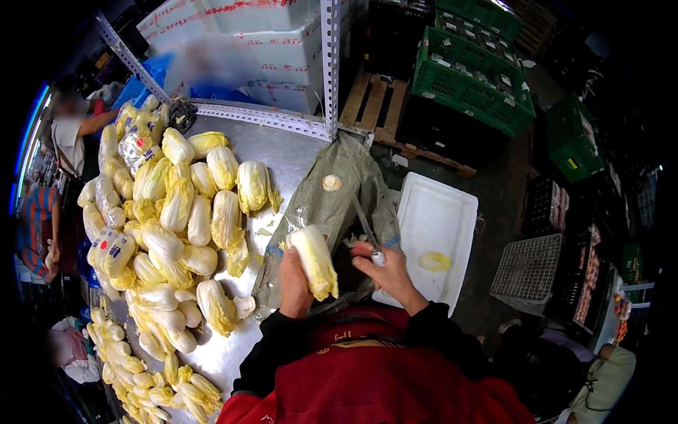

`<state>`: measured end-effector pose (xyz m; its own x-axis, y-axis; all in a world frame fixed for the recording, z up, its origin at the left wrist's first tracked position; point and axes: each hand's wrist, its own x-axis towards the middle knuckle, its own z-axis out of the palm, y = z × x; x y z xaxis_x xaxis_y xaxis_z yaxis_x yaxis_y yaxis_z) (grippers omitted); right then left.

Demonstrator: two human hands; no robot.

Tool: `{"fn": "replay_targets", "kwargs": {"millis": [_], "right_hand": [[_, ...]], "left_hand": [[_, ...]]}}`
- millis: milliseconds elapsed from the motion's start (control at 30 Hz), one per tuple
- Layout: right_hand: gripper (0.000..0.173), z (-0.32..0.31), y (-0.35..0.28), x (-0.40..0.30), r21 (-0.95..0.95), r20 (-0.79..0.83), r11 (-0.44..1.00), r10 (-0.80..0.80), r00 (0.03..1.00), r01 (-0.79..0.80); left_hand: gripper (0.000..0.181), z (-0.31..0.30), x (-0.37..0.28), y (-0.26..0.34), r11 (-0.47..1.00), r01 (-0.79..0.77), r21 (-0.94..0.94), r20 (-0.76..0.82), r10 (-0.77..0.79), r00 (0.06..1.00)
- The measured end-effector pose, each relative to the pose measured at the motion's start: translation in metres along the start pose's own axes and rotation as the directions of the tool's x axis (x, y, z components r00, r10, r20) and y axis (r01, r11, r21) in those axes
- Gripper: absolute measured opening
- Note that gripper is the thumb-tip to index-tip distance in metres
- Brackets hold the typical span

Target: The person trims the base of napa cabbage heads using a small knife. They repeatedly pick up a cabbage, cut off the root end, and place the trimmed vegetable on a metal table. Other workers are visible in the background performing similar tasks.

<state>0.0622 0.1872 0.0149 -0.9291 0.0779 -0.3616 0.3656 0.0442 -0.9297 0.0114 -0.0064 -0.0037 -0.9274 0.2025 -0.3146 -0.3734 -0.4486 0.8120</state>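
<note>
A napa cabbage with a white base and yellow leaf tips is gripped in my left hand. My right hand holds a knife by its pale handle, the narrow blade pointing away from me. Both hands are above a woven plastic sack, whose dark mouth gapes between them. On the sack's far part lies a round cut piece of cabbage base. To the left, many napa cabbages are heaped on a metal table.
A white foam box with one yellow leaf stands at right. A perforated metal post rises at the table's far corner. Green crates stand beyond a wooden pallet. People are at the far left.
</note>
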Motion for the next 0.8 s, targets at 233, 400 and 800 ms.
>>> {"fn": "replay_targets", "kwargs": {"millis": [233,400,800], "right_hand": [[0.027,0.011,0.011,-0.010,0.603,0.149,0.784,0.069,0.986,-0.146],[0.034,-0.010,0.058,-0.015,0.740,-0.071,0.672,0.118,0.990,-0.027],[0.049,0.016,0.007,-0.018,0.105,-0.192,0.989,-0.085,0.978,0.106]], "left_hand": [[0.036,0.027,-0.004,-0.004,0.990,-0.084,0.113,-0.045,0.090,0.995],[0.032,0.022,0.007,-0.011,0.980,-0.111,0.168,-0.096,0.128,0.987],[0.049,0.046,-0.019,-0.002,0.658,-0.419,0.625,0.333,0.261,0.906]]}}
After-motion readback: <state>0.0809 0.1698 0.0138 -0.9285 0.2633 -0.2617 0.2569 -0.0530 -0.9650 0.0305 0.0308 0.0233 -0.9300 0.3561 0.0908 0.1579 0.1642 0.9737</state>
